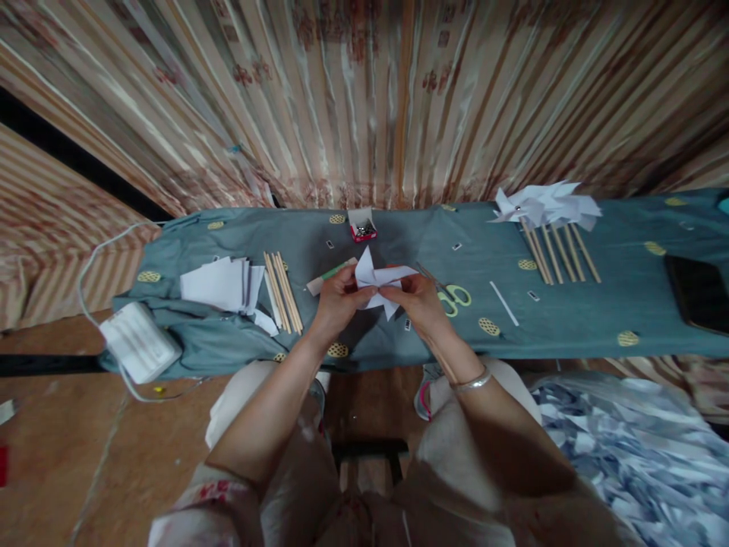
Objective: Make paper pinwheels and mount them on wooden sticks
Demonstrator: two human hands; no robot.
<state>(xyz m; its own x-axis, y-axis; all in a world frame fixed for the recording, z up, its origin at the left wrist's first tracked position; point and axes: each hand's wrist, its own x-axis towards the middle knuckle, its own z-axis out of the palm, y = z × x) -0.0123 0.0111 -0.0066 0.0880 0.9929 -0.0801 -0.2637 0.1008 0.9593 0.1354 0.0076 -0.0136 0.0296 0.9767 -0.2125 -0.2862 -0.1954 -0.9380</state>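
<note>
A white paper pinwheel (pixel 370 273) without a visible stick is held up over the middle of the cloth. My left hand (pixel 337 298) pinches it on the left, with the thumb near its centre. On the other side my right hand (pixel 420 301) grips it too, and the two thumbs nearly meet. Just behind it stands a small red-and-white box (pixel 363 226) of metal pins. Scissors with pale green handles (pixel 456 298) lie right of my right hand. Beside my left hand is a green-and-white strip (pixel 329 278), partly hidden by the fingers.
Wooden sticks (pixel 283 292) and a stack of white paper (pixel 215 284) lie on the left. Finished pinwheels (pixel 547 207) on sticks rest back right. A phone (pixel 698 292) lies far right, a white power strip (pixel 140 342) far left. A bag of paper pieces (pixel 638 456) stands below right.
</note>
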